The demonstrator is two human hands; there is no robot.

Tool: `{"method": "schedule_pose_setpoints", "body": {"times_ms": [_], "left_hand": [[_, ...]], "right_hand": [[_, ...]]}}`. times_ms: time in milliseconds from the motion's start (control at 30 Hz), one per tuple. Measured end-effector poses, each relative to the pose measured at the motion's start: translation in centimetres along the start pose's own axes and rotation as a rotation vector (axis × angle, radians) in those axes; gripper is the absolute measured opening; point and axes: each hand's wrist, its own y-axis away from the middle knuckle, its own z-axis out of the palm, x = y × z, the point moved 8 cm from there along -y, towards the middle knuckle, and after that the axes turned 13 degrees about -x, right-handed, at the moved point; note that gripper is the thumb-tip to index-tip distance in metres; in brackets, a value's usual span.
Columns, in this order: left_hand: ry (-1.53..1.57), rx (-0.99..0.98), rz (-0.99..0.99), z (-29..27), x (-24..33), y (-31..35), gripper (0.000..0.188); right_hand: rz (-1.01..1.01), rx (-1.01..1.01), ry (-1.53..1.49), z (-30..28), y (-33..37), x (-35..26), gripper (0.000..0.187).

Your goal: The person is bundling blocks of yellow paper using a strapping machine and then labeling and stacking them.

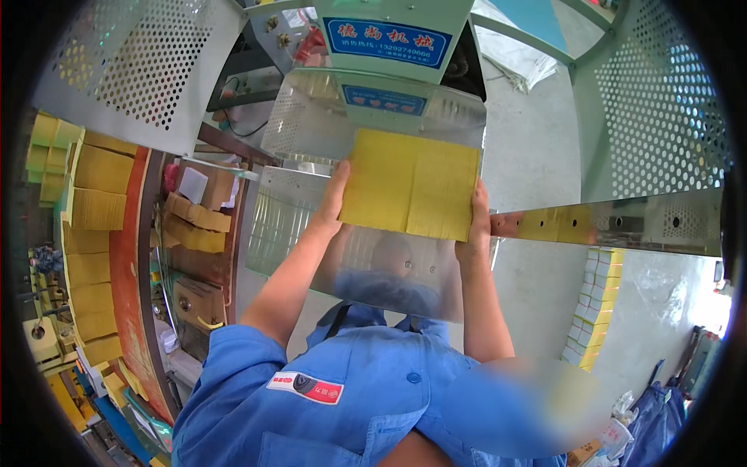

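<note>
A flat yellow rectangular paper-like slab [411,184] is held level between my two hands, with a faint line running down its middle. My left hand [334,194] is closed on its left edge, fingers partly hidden beneath or behind it. At the right edge my right hand [479,214] grips it the same way. Under the slab lies a shiny metal machine table [397,268], which mirrors my arms and clothing. Whether the slab rests on the metal or hangs just above it, I cannot tell.
Ahead stands a green machine [393,9] with a blue sign. Perforated guards [148,70] flank it, and a metal bar with holes [607,222] juts in from the right. Yellow stacks [97,210] fill the left side; white-and-yellow bundles [595,303] stand on the right floor.
</note>
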Motion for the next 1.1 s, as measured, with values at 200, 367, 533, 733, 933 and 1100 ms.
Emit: {"method": "schedule_pose_setpoints", "body": {"times_ms": [200,367,533,733,933,1100], "left_hand": [[-0.035,-0.068,-0.028,2.5,0.2,0.9,0.056],[-0.012,-0.048,-0.045,2.3,-0.4,0.0,0.058],[-0.077,0.032,-0.032,2.8,-1.0,-1.0,0.058],[-0.626,-0.043,-0.129,5.7,-6.0,-4.8,0.048],[-0.171,-0.057,-0.079,1.3,-2.4,0.7,0.064],[-0.082,-0.094,-0.139,1.4,-3.7,-1.1,0.064]], "right_hand": [[-0.009,-0.014,-0.005,0.1,0.6,0.0,0.06],[-0.071,0.075,-0.066,0.5,0.4,0.5,0.054],[0.029,0.045,-0.142,-1.7,-0.6,1.5,0.062],[-0.277,0.419,0.293,-17.8,-2.0,5.3,0.043],[-0.052,-0.008,0.092,-1.4,-2.5,5.9,0.061],[0.012,-0.017,0.178,-3.2,-1.9,4.7,0.056]]}}
